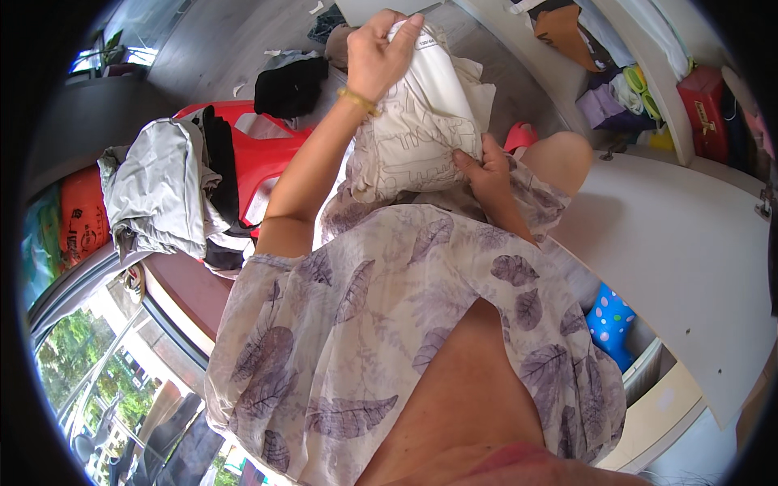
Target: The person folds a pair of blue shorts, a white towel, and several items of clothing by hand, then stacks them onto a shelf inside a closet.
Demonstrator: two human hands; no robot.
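Note:
A white shirt [425, 105] with outlined lettering hangs partly folded over my lap. My left hand [377, 61], with a yellow bracelet at its wrist, pinches the far end beside a small printed label. Closer to me, my right hand [489, 172] grips the shirt's right edge, thumb on top of the cloth. The fingers under the cloth are partly hidden. Leaf-patterned clothing [348, 300] covers my body and lies under the shirt's near edge.
Left of me, grey clothes [158, 186] lie piled by a red plastic chair [259, 154]. A black garment [292, 85] lies beyond it. An open white cabinet door [673, 251] stands at right, below shelves with a red box [703, 113]. A blue dotted item [609, 324] sits lower right.

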